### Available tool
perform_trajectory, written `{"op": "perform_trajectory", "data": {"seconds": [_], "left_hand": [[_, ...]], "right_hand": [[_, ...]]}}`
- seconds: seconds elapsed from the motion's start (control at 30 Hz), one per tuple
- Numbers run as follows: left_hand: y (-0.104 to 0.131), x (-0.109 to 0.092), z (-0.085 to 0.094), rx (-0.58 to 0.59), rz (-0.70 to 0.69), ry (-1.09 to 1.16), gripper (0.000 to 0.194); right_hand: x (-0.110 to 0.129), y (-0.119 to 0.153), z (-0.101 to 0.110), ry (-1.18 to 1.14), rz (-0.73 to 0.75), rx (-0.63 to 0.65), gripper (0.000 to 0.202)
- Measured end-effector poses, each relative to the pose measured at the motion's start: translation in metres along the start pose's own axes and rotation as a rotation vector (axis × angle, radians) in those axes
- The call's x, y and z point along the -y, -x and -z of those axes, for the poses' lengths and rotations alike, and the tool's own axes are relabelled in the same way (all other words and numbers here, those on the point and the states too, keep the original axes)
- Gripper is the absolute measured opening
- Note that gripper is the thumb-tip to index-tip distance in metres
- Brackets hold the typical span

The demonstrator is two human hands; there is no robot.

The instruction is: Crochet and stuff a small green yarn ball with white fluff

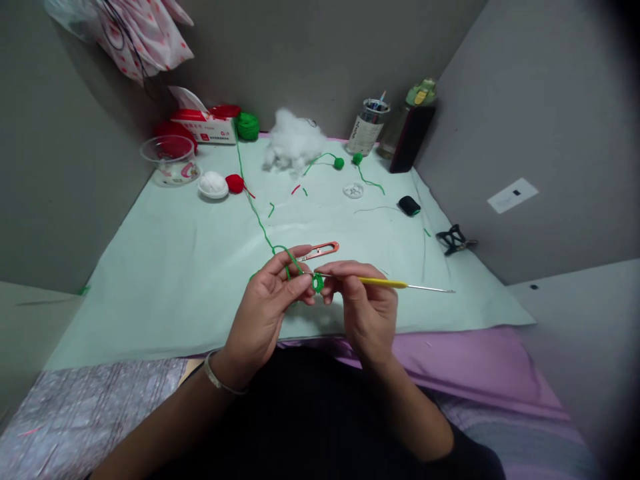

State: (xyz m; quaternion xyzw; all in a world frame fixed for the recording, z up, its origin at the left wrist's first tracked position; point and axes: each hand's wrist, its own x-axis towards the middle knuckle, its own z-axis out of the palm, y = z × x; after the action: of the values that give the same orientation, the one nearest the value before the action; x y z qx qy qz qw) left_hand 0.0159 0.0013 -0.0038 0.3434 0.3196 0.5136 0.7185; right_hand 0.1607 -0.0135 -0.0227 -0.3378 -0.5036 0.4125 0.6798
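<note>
My right hand [367, 303] is closed round the yellow handle of a double-ended crochet hook [383, 282], whose bare metal end sticks out to the right. The hook's other tip lies at a small ring of green crochet [318, 284]. Between thumb and fingers, my left hand [273, 300] pinches the left side of that ring. Green yarn [259, 223] passes over my left fingers and runs back to a green ball [248, 126] at the rear. Just beyond my left fingertips lies an orange thread snipper [325, 249], partly hidden by them.
White stuffing [295, 140] is heaped at the back, near two small green crochet balls [339, 163]. Left stand a clear tub [173, 163], a tissue box [213, 130] and white yarn [213, 185]. Right are a pen can [369, 127], bottle [417, 100], phone [413, 140] and black claw clip [455, 240].
</note>
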Motion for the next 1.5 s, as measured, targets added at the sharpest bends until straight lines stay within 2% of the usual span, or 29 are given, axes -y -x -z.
{"op": "perform_trajectory", "data": {"seconds": [0.27, 0.47, 0.67, 0.83, 1.03, 1.17, 1.33, 1.5], "left_hand": [[0.0007, 0.0, 0.0001, 0.02, 0.064, 0.055, 0.035], [0.0007, -0.0026, 0.0011, 0.044, 0.053, 0.047, 0.038], [-0.0007, -0.0015, 0.0035, 0.037, 0.079, 0.098, 0.039], [-0.002, 0.0, 0.0055, 0.015, 0.089, 0.126, 0.035], [0.0002, -0.0029, 0.0026, -0.036, -0.011, -0.023, 0.031], [0.0016, -0.004, 0.0006, -0.005, -0.054, -0.129, 0.029], [0.001, 0.0, 0.0032, 0.023, -0.047, -0.16, 0.032], [0.0001, 0.0032, 0.0055, 0.0, -0.082, -0.182, 0.034]], "right_hand": [[0.0007, -0.0017, -0.0009, -0.001, 0.031, -0.021, 0.017], [0.0004, -0.0016, -0.0012, 0.03, 0.019, -0.033, 0.016], [0.0001, -0.0012, -0.0008, 0.079, 0.003, -0.036, 0.015], [-0.0008, -0.001, -0.0006, 0.033, 0.018, -0.04, 0.015], [-0.0014, -0.002, 0.0005, 0.09, 0.034, -0.051, 0.016], [-0.0002, -0.0016, -0.0012, 0.128, 0.086, -0.029, 0.017], [0.001, -0.0002, -0.0023, 0.157, 0.104, 0.028, 0.019], [0.0001, -0.0027, 0.0001, 0.236, 0.074, 0.018, 0.015]]}}
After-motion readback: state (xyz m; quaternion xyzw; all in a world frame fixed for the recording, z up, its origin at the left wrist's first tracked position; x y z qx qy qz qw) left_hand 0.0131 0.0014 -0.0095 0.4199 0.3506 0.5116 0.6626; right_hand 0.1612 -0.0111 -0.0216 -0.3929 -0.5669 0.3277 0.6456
